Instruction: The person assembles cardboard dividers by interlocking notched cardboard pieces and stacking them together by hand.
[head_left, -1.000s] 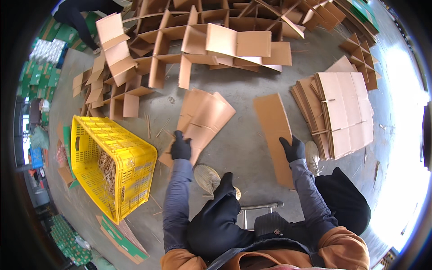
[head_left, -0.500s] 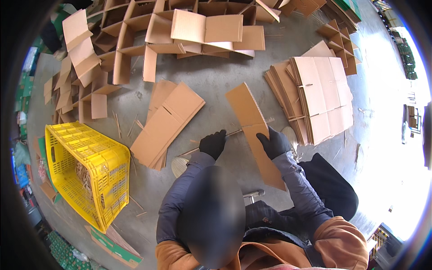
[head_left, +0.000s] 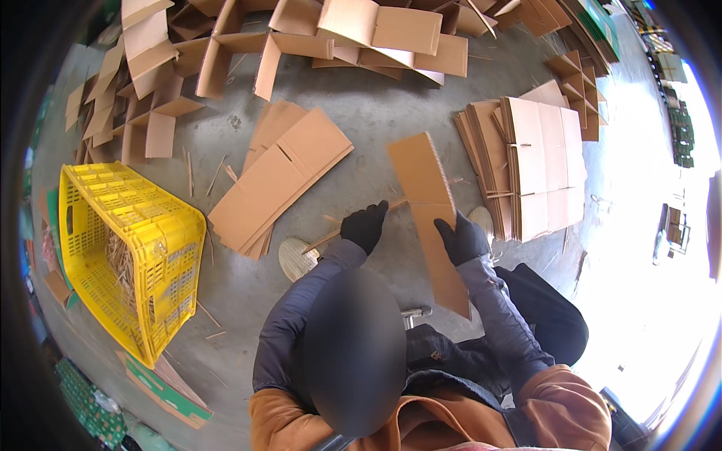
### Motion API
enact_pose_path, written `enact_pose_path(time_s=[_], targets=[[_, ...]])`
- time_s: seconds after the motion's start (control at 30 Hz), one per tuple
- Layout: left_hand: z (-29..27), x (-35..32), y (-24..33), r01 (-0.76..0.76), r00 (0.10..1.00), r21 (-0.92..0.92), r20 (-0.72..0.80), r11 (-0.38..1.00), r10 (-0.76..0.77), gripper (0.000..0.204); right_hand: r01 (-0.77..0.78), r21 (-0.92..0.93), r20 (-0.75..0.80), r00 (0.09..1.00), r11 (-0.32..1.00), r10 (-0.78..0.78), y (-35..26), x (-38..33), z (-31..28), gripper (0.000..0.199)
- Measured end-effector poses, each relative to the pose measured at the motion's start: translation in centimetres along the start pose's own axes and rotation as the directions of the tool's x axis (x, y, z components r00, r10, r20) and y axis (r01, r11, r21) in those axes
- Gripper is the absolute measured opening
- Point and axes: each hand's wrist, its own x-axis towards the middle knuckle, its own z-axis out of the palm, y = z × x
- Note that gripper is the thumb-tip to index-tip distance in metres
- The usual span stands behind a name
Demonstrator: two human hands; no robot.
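My right hand (head_left: 464, 240) grips a long, narrow cardboard panel (head_left: 423, 177) by its right edge, thumb on the face. The panel stands tilted in front of me, a slit crossing it near the middle. To its left, my left hand (head_left: 365, 228) is closed, in a dark glove like the right. A thin cardboard strip (head_left: 322, 240) shows on both sides of the left fist and seems held in it; the fingers' inner side is hidden. Beyond that hand lies a small stack of slotted cardboard panels (head_left: 282, 184) on the floor.
A yellow plastic crate (head_left: 169, 248) lies on its side at left, with cardboard scraps inside. To the right stands a stack of folded cardboard (head_left: 545, 169). Assembled cardboard dividers (head_left: 274, 49) spread across the far floor. A black bundle (head_left: 553, 316) sits beside my right forearm.
The view has shifted a little. The panel in my right hand now stands more upright, and my left hand has risen slightly, still closed.
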Motion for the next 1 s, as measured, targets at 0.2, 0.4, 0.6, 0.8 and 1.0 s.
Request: enact_pose_path(time_s=[0.2,0.4,0.6,0.8,1.0], targets=[[0.4,0.0,0.1,-0.088,0.994,0.058,-0.064,0.994,0.092,0.025,-0.022,-0.158,0.070,0.997,0.987,0.033,-0.2,1.7,4.3,0.037],[-1.4,-0.3,-2.2,0.011,0.989,0.060,0.148,0.998,-0.020,0.024,-0.073,-0.182,0.079,0.993,0.981,0.088,1.1,2.6,6.2,0.037],[0.3,-1.7,-2.0,-0.001,1.000,-0.039,0.005,0.999,0.001,0.029,-0.104,-0.237,0.168,0.975,0.966,0.146,3.2,6.5,12.0,0.038],[-5.1,1.2,-5.2,0.133,0.961,-0.320,-0.191,0.938,-0.201,0.048,0.157,-0.115,-0.048,0.985,0.981,-0.163,6.1,1.4,9.6,0.049],[-7.2,-0.2,-18.8,0.371,0.852,0.187,-0.457,0.910,-0.253,0.096,-0.239,-0.091,0.005,0.971,0.967,0.240,6.6,-1.9,9.8,0.041]])
